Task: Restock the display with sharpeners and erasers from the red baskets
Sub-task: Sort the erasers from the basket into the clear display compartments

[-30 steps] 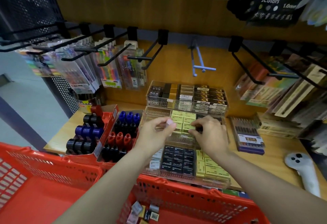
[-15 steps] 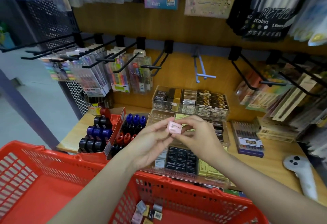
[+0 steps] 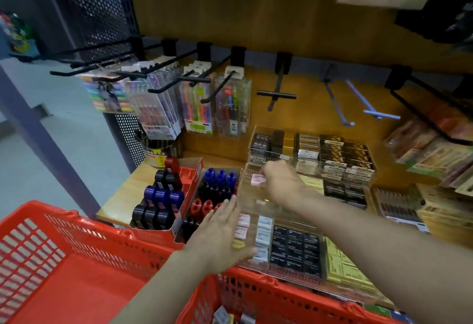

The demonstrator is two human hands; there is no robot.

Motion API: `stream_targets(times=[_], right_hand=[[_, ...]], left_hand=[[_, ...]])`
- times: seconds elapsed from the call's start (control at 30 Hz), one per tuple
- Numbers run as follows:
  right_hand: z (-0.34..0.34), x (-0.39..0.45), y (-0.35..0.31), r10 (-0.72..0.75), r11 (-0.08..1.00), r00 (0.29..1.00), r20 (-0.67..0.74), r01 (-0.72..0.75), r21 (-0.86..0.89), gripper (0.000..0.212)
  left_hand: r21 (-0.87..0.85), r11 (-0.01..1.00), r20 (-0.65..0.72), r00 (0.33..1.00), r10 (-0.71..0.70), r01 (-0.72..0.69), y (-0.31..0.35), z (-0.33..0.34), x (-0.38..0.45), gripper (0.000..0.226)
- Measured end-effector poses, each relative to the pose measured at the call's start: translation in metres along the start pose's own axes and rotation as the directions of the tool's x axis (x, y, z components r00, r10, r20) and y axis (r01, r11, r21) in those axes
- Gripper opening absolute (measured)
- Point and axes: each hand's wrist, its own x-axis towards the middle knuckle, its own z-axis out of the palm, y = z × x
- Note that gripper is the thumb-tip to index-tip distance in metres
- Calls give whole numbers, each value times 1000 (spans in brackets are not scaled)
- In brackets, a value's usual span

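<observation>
In the head view, above the grip, the hanging pen packs (image 3: 197, 103) and the boxed stock in the clear tiered display (image 3: 311, 156) carry print too blurred to read. The right hand (image 3: 281, 182) pinches a pale pink eraser (image 3: 256, 179) between thumb and fingertips at the left end of the display's middle tier. The eraser is a small rectangular block with faint dark print. The left hand (image 3: 222, 234) lies flat with straight fingers, holding nothing, against the left end of the lower tier, beside more pink erasers (image 3: 242, 226) and white ones (image 3: 263, 236). Left of this hand, red trays (image 3: 190, 190) of black, blue and red sharpeners (image 3: 163, 197) sit on the tabletop (image 3: 128, 190). Below both hands, two red baskets (image 3: 84, 254) press against the tabletop edge; the right one holds a few small loose items.
</observation>
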Motion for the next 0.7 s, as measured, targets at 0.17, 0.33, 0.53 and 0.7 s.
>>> stream_targets(times=[0.17, 0.33, 0.53, 0.7], right_hand=[[19, 28, -13, 52, 999, 998, 25, -52, -10, 20], [29, 35, -16, 92, 995, 996, -22, -91, 27, 14], [27, 12, -6, 76, 991, 997, -27, -73, 111, 22], [22, -28, 6, -237, 971, 957, 170, 240, -1, 69]], left_hand=[[55, 997, 41, 997, 60, -63, -10, -6, 0, 118], [104, 993, -17, 998, 65, -63, -10, 0, 2, 94], [111, 993, -14, 999, 51, -49, -6, 0, 1, 87], [97, 994, -18, 999, 42, -41, -4, 1, 2, 91]])
